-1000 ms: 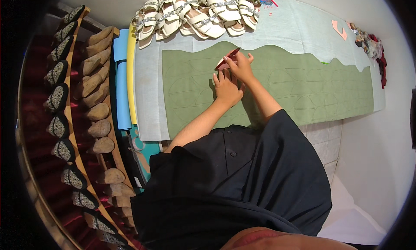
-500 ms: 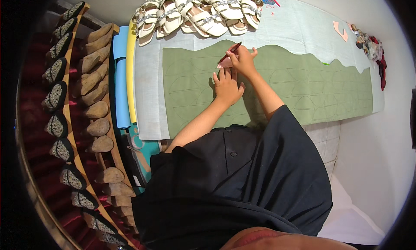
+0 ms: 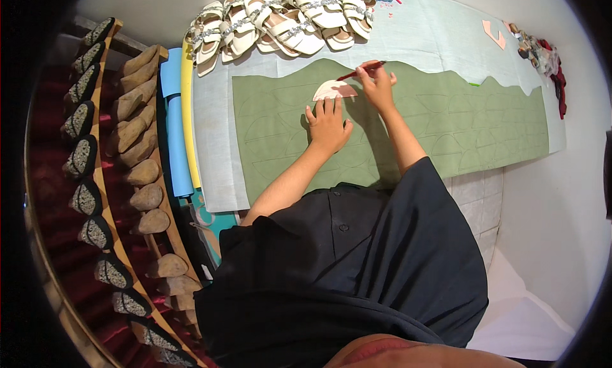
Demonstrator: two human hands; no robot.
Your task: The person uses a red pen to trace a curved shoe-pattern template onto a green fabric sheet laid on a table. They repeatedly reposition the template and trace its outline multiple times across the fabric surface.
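A wide sheet of green material lies on the table, marked with rows of thin curved and straight outlines. Near its far edge, left of centre, rests a small half-round pale pink template. My left hand lies flat with fingers outstretched, their tips on the template's lower edge. To the right, my right hand is closed around a dark red pen. The pen's tip is at the template's curved upper edge, though actual contact is hard to tell.
White strappy sandals are piled at the table's back. A pale cut piece lies far right, near a cluttered bundle. On the left stand racks with wooden shoe lasts and dark patterned shoes, beside blue rolls.
My right hand and the pen have moved right, and the pen now lies flatter. More of the template shows. My left hand stays on it with little movement.
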